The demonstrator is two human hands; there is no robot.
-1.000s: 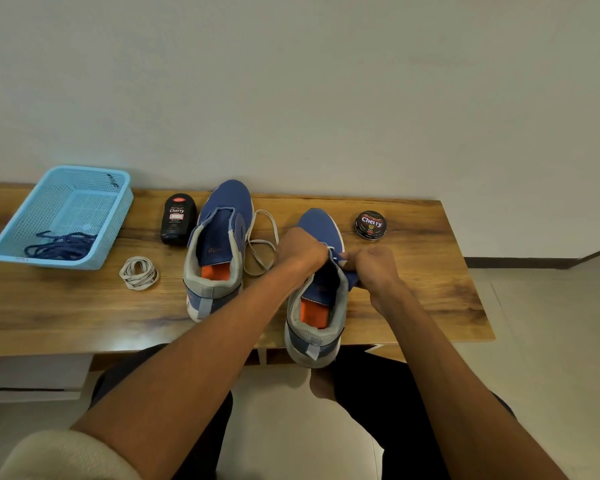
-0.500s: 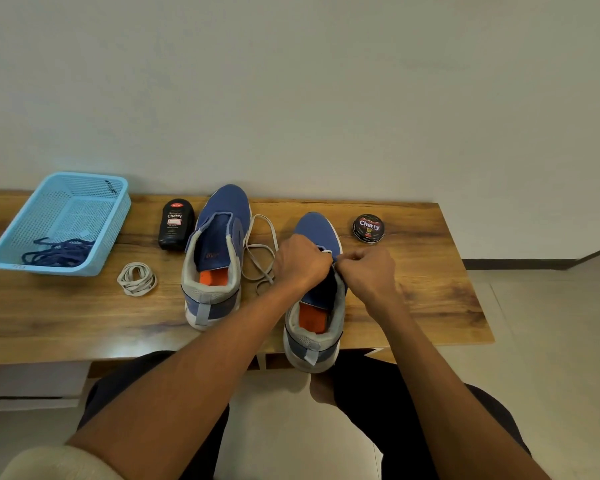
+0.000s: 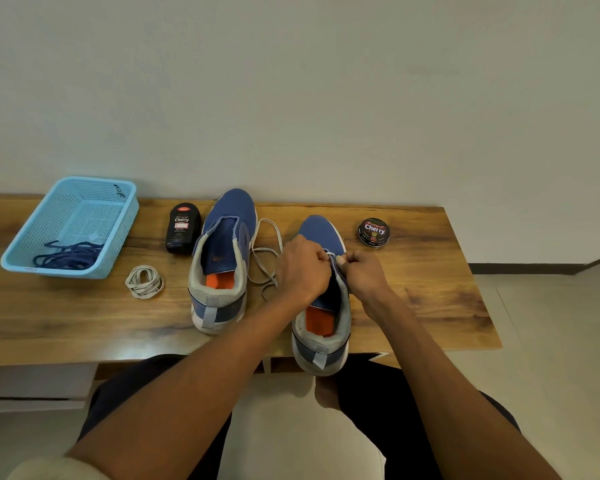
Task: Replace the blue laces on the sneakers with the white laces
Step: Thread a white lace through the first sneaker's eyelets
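We have both hands over the right sneaker [image 3: 321,299], which stands near the front edge of the counter [image 3: 430,296], its heel hanging just past that edge. Our left hand [image 3: 303,268] is curled over the lacing area, and its fingers seem to pinch the white lace [image 3: 264,261] at an eyelet — the pinch itself is hidden under the knuckles, so we cannot be sure. Our right hand [image 3: 364,271] is curled too, fingertips gripping the edge of the upper or the lace end just beside the tongue; which one, we cannot tell.

The loose run of that white lace trails between the two shoes, lying across the counter beside the left sneaker [image 3: 222,258], which has no lace in it. A second white lace [image 3: 144,281] sits coiled near the blue basket [image 3: 84,206], and the dark blue laces [image 3: 68,258] lie inside the basket, so we judge removal done and threading just begun.

The risks we see from here:
- a tug on the lace could drag the shoe off the counter edge, since the heel already overhangs;
- uneven pulling would leave one end too short;
- the trailing slack could snag on the left sneaker;
- a sweep of the forearm could knock the polish bottle [image 3: 182,227] or tin [image 3: 373,232].
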